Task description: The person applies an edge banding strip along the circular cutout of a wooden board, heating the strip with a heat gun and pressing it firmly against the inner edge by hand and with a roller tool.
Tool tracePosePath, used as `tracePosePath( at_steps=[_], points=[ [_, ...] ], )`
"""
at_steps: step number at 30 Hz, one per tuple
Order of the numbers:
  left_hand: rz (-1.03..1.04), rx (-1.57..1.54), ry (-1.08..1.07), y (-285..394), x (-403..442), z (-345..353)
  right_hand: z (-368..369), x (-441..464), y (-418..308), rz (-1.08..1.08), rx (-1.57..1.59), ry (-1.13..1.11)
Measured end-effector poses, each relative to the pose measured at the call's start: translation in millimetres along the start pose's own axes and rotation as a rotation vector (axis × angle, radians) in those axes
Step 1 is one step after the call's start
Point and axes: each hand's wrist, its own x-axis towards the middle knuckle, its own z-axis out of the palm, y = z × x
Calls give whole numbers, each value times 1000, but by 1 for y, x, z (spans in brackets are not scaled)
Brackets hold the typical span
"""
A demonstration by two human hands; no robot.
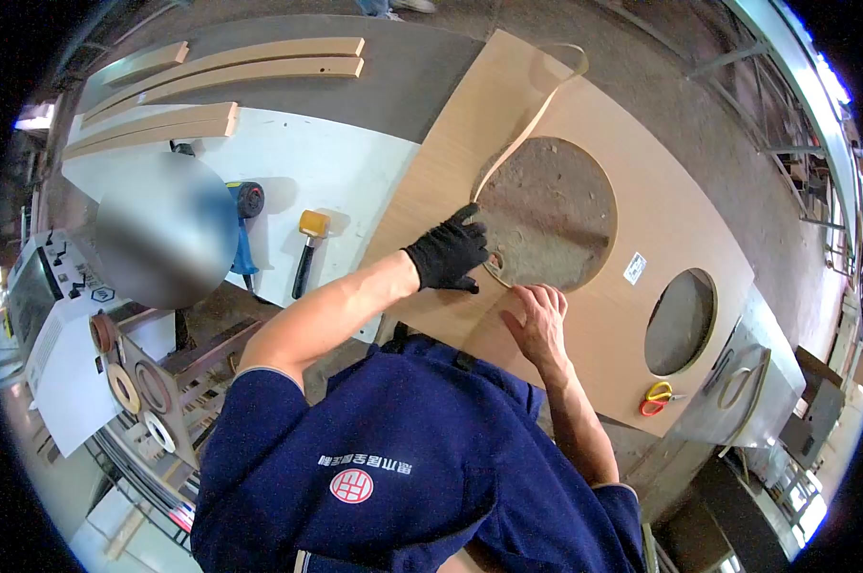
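Note:
A large wood-grain panel [422,205] with two round cutouts lies in front of me. From its far edge a thin, pale strip of edge banding [522,140] curves down to the left rim of the larger cutout [556,210]. My left hand [448,252], in a black glove, is at that rim with its fingers closed over the strip; the glove hides part of the contact. My bare right hand [540,325] rests at the near rim, fingertips touching the edge by the strip's lower end, thumb apart. Some of the right fingertips are hidden inside the cutout.
Red and yellow scissors [657,397] lie near the smaller cutout [681,322]. On the white board at left are a yellow-headed mallet [309,244] and a blue heat gun [244,229]. Curved wooden pieces [250,72] lie beyond. Rolls of banding [124,389] are at lower left.

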Motion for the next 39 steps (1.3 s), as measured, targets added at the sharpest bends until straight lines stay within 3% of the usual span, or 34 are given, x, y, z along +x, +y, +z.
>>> tracePosePath(
  at_steps=[6,9,11,12,15,16,18,19,20,21,22,23,25,27,28,30,31,33,35,38,39],
  points=[
    [27,11,32,3,0,7,5,31,-23,-28,57,25],
    [-60,20,-145,10,7,-4,23,42,-37,50,65,4],
    [-7,-11,395,5,-8,27,26,40,-35,4,26,8],
    [-44,-81,503,7,-22,12,22,39,-40,30,35,-6],
    [-461,-279,691,11,-83,-14,26,40,-41,77,65,25],
    [-581,-314,717,3,-113,7,28,41,-40,80,75,44],
    [-843,-237,716,-3,-178,-7,28,41,-44,107,75,68],
    [-1008,-143,688,-20,-224,30,31,41,-45,125,76,79],
    [-1121,62,791,-17,-247,6,37,40,-46,116,34,145],
    [-1137,244,720,-48,-313,56,41,44,-52,115,33,109],
    [-1447,78,718,-55,-351,64,40,46,-56,133,15,77],
    [-1693,-34,585,-63,-374,58,33,44,-54,173,-24,52],
    [-1668,-197,529,-82,-392,56,51,47,-43,167,-83,-38],
    [-1640,-383,391,-109,-408,62,67,48,-34,108,-135,90],
    [-1459,-109,258,-122,-433,89,44,55,-52,113,-75,64],
    [-1533,-175,320,-135,-428,89,36,55,-62,165,-40,83],
    [-1763,-552,492,-127,-414,68,36,56,-65,174,-10,86],
    [-1646,-830,830,-123,-414,66,35,55,-68,163,3,145],
    [-1557,-901,836,-147,-437,93,39,54,-67,141,7,191],
    [-1488,-717,782,-152,-449,108,38,56,-70,187,-8,137],
    [-1496,-783,850,-149,-446,105,38,57,-71,186,-6,139]
  ],
)
